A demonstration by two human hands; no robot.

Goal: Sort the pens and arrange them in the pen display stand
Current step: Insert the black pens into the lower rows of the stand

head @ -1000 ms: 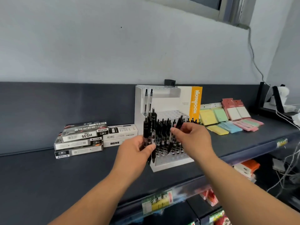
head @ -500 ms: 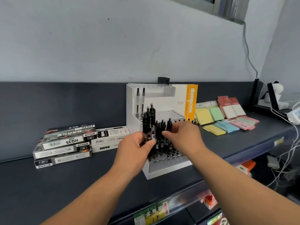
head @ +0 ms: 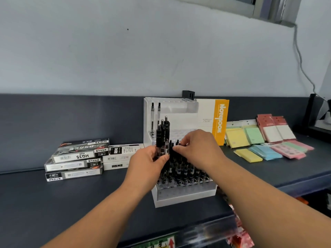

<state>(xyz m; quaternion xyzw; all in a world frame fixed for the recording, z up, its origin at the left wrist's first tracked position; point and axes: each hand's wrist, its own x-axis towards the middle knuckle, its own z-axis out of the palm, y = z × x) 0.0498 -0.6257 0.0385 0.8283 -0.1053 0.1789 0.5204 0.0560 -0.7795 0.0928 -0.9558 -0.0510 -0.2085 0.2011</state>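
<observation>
A white stepped pen display stand [head: 186,195] sits on the dark shelf [head: 71,203]. Several black pens [head: 186,170] stand in its front rows, and two clear pens [head: 155,116] stand in its back tier. My left hand [head: 146,162] grips an upright bunch of black pens [head: 162,136] at the stand's left side. My right hand [head: 198,149] hovers over the standing pens, its fingertips pinching the top of one black pen beside the bunch.
Stacked pen boxes [head: 77,158] lie left of the stand. A notebook with an orange spine [head: 219,120] leans behind it. Coloured sticky-note packs [head: 265,145] cover the shelf to the right. A cable [head: 302,68] hangs down the wall.
My right hand carried a black pen down from above the stand into the rows and now pinches a pen top next to the bunch. My left hand kept holding its bunch.
</observation>
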